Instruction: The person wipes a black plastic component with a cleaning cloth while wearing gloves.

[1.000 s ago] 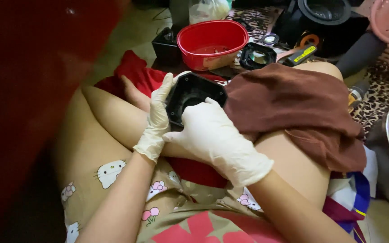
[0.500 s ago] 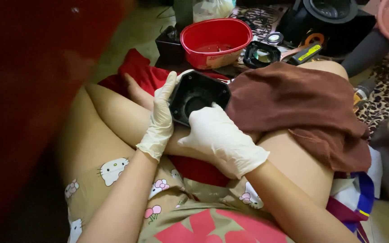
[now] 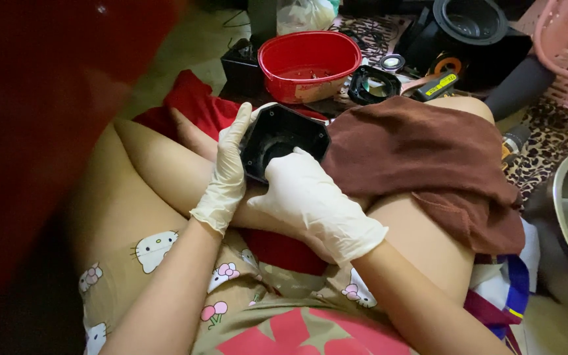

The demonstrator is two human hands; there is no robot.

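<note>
Both gloved grips (image 3: 231,171) (image 3: 310,197) clamp a black housing (image 3: 281,135) above the cluttered floor (image 3: 185,59).

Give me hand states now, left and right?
Left hand: closed on the black housing, gripping its left edge.
Right hand: closed on the housing's lower edge.

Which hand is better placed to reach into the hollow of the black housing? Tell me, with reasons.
Likely the right hand. It lies over the near edge of the black housing, fingers at the hollow. The left hand wraps the housing's left side, steadying it, so it seems less free.
</note>
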